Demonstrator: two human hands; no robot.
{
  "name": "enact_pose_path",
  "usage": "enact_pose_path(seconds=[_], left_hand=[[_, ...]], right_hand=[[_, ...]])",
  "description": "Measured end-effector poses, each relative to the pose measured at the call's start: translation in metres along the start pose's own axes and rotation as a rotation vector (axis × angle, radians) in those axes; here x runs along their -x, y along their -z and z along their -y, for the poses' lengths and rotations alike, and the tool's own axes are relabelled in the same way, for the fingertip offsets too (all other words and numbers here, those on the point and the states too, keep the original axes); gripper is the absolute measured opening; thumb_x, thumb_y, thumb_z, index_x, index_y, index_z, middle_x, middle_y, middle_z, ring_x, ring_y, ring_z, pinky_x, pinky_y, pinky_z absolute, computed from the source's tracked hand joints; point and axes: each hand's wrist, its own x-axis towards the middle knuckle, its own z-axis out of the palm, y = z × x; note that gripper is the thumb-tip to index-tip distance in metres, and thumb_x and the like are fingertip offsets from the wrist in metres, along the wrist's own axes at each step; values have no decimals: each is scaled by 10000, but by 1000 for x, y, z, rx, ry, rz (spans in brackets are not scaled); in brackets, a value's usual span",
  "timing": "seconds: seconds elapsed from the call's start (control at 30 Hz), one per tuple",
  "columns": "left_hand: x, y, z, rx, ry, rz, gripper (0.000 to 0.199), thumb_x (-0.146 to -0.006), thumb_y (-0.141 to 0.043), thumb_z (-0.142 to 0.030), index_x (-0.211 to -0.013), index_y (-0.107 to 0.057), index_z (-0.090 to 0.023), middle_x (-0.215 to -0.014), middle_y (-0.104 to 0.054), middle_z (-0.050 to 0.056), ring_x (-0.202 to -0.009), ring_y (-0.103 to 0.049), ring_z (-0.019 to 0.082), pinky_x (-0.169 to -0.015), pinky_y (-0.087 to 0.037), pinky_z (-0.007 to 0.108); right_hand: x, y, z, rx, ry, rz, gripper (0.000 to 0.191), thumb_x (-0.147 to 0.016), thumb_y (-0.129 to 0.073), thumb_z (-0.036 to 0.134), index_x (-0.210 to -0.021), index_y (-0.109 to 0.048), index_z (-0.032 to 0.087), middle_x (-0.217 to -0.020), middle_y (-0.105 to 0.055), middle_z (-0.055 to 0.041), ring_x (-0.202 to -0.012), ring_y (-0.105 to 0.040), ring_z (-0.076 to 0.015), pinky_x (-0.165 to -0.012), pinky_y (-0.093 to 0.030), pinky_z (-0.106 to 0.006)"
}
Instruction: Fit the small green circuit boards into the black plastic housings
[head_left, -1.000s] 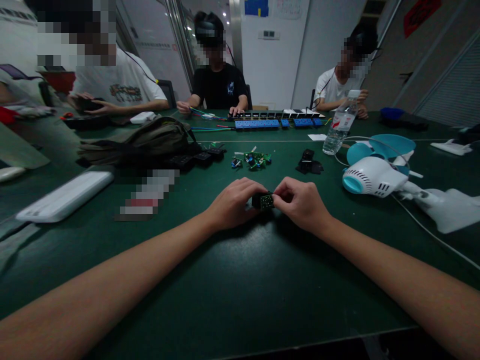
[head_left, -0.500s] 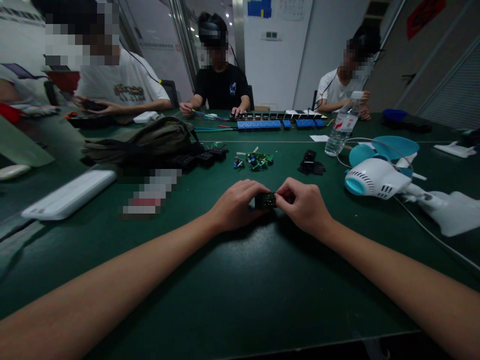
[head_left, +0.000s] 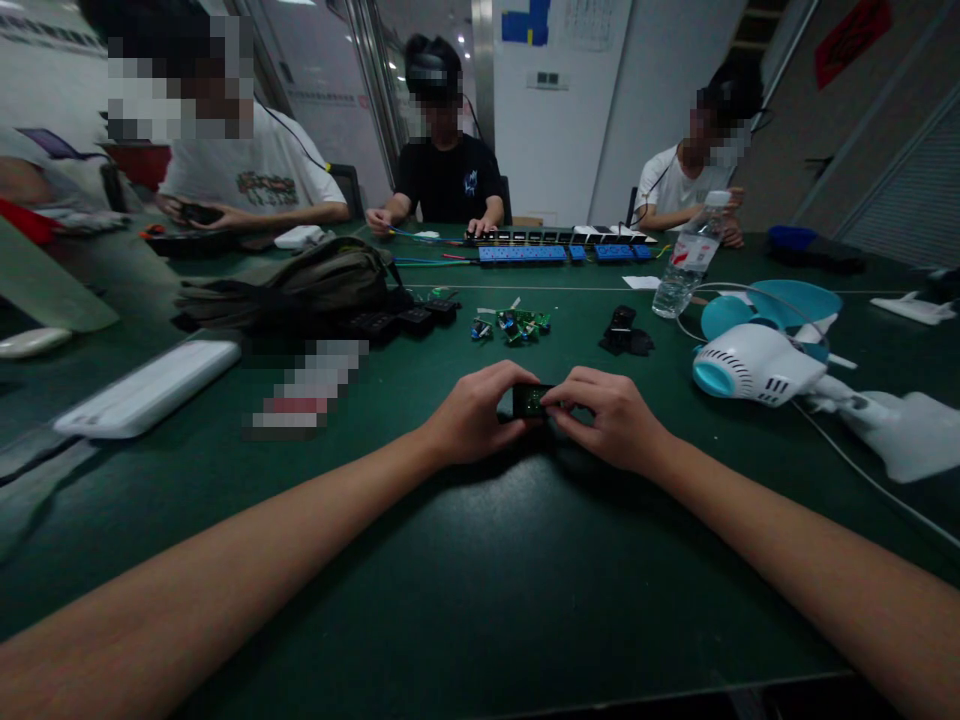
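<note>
Dim light lies over the green desk [head_left: 480, 590], with three people seated along its far side. Straight ahead of the wearer, just above the desk's middle, a small black housing [head_left: 518, 403] with a dotted green face [head_left: 533, 401] is held between the two hands. The left hand [head_left: 480, 412] is curved in a half-open C, thumb below and fingers above, gripping the housing's 9 o'clock end. The right hand [head_left: 611, 415] has its thumb and forefinger drawn close together at the 3 o'clock end, fingertips on the green face; whether they pinch or only press, I cannot tell. From the housing, loose circuit boards [head_left: 517, 322] lie near 12 o'clock, black plastic pieces [head_left: 626, 332] towards 2, and more black cases [head_left: 409, 318] towards 10, beside a bag [head_left: 322, 275]. My judgement is that the step in hand is fitting or adjusting that face within the housing; the next move calls for a firm left grip and light, even fingertip pressure from the right.
</note>
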Motion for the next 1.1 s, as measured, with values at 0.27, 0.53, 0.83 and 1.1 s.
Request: enact_pose_path(seconds=[0.27, 0.53, 0.83, 1.1], left_hand=[[-1, 2, -2, 33, 12, 26, 363, -857, -654, -277, -1193, -547, -191, -1105, -672, 85, -989, -659, 204, -865, -532, 334], [-2, 4, 5, -62, 62, 28, 213, -872, -643, -288, -1047, -578, -186, -971, -659, 63, -871, -638, 192, -778, -526, 328], [-2, 3, 9, -78, 146, 53, 200, -857, -673, -306, -992, -592, -182, -938, -668, 56, -823, -637, 194, -733, -522, 330], [-3, 3, 8, -122, 241, 123, 239, -854, -678, -346, -1011, -594, -187, -966, -664, 66, -873, -624, 219, -769, -510, 361]], right_hand=[[1, -1, -3, -73, -44, 59, 181, -903, -578, 255, -998, -717, 189, -829, -665, -39, -719, -587, -154, -723, -452, -285], [-5, 13, -47, 181, -317, 18, 202, -900, -576, 256, -1003, -716, 150, -1000, -710, -107, -933, -644, -230, -884, -476, -367], [-3, 17, -83, 437, -605, 245, 443, -949, -535, 412, -1299, -648, 166, -1411, -536, -206, -1255, -518, -389, -1017, -422, -550], [-7, 18, -80, 469, -720, 364, 565, -1010, -388, 452, -1482, -471, 152, -1551, -403, -201, -1406, -383, -396, -1080, -353, -585]])
